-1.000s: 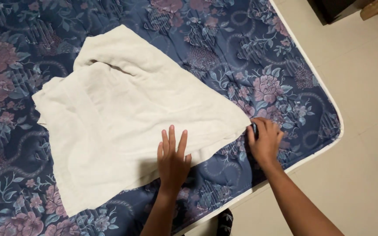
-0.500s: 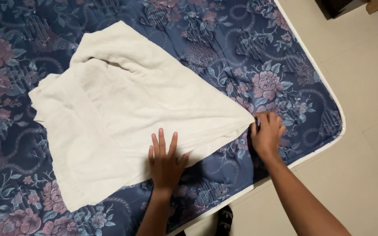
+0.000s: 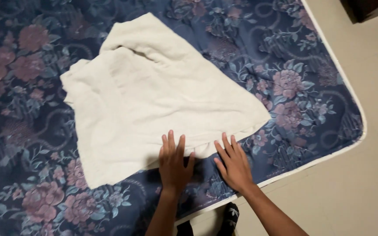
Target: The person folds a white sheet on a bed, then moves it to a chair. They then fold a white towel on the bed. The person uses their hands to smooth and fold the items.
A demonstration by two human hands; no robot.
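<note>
The person's left hand (image 3: pixel 173 162) lies flat with its fingers spread, palm down, its fingertips resting on the near edge of a cream, rumpled terry-cloth towel (image 3: pixel 154 100). Just to its right, the right hand (image 3: pixel 234 162) is also open and flat, fingers loosely fanned, with the fingertips touching the same near edge where it runs toward a pointed corner farther right. Neither hand is pinching or gripping anything; both simply press down.

The towel stretches away from the hands, up and to the left, lying roughly triangular and partly doubled over itself, with thick folds bunched at its far end. Beneath it, and under both palms, is a dark blue quilted mattress (image 3: pixel 285 87) printed with mauve flowers and edged in white piping. To the right of the right hand, beyond the mattress's rounded corner, lies a pale beige tiled floor (image 3: pixel 364 183).

Judging from the wrinkles, smoothing would go best with flat palms sweeping outward from the near edge toward the bunched folds.
</note>
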